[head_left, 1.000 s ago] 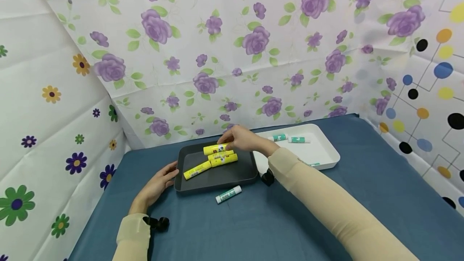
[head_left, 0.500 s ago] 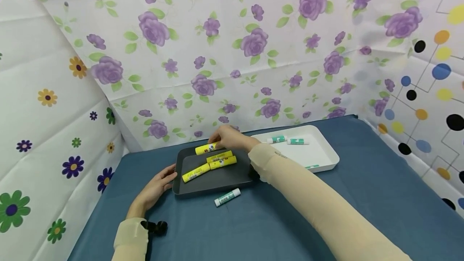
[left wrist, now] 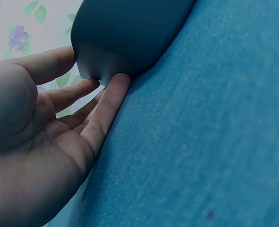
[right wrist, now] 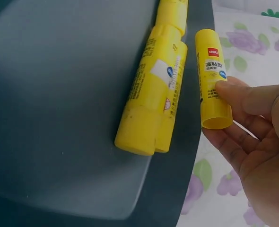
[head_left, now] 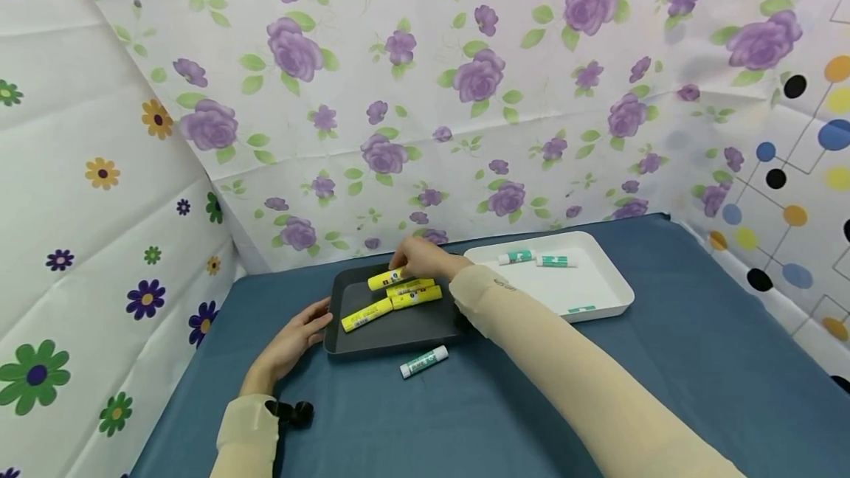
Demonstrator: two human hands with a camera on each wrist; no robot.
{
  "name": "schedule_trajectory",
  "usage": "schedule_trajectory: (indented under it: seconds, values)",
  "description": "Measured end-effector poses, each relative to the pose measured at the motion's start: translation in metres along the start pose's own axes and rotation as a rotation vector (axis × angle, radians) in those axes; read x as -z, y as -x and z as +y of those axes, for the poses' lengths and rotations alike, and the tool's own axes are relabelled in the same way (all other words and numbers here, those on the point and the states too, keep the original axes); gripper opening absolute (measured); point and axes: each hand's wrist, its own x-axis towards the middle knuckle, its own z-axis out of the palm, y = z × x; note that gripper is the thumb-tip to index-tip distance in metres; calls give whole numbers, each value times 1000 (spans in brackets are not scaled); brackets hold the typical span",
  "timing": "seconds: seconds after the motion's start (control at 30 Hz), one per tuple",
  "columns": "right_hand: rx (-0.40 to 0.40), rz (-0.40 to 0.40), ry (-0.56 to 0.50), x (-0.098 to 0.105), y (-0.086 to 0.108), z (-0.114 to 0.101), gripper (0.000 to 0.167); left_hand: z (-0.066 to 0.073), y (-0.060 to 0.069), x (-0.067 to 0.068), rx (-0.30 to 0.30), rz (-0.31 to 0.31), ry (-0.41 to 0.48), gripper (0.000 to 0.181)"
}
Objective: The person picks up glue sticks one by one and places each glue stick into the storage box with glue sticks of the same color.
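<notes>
In the head view my right hand (head_left: 421,257) pinches a yellow glue stick (head_left: 387,278) above the back part of the dark grey tray (head_left: 398,341). The right wrist view shows thumb and fingers on the lower part of this held glue stick (right wrist: 213,78), clear of the tray floor. Three more yellow glue sticks lie in the tray: a left one (head_left: 367,315), a front one (head_left: 417,297) and one behind it (head_left: 410,287). My left hand (head_left: 292,341) touches the tray's left end with fairly straight fingertips, also seen against the tray wall (left wrist: 116,38) in the left wrist view.
A white tray (head_left: 600,282) stands to the right of the grey one, with green-and-white glue sticks (head_left: 556,261) in it. Another green-and-white glue stick (head_left: 423,362) lies on the blue cloth (head_left: 372,419) before the grey tray. Patterned curtains (head_left: 451,131) enclose the back and sides.
My right hand has moved left and back with the glue stick, away from the other yellow ones, then slightly lower. My left hand stays at the tray's end.
</notes>
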Motion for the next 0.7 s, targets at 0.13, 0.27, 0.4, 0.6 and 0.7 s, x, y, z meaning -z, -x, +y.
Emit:
schedule_trajectory:
  seconds: [0.13, 0.27, 0.4, 0.6, 0.7]
  values:
    - [-1, -5, 2, -8, -7, -1, 28, -2, 2, 1, 2, 6, 2, 70]
    - [-24, -14, 31, -13, -10, -3, 27, -2, 2, 1, 7, 7, -2, 73]
    - [-27, -37, 82, -15, -11, -4, 28, -2, 0, 0, 1, 12, 2, 71]
    - [-27, -47, 145, -19, -15, -4, 32, -3, -1, 1, 6, 12, 13, 69]
    - [-37, -50, 184, -20, -16, -4, 34, -3, -1, 2, 5, 11, 17, 70]
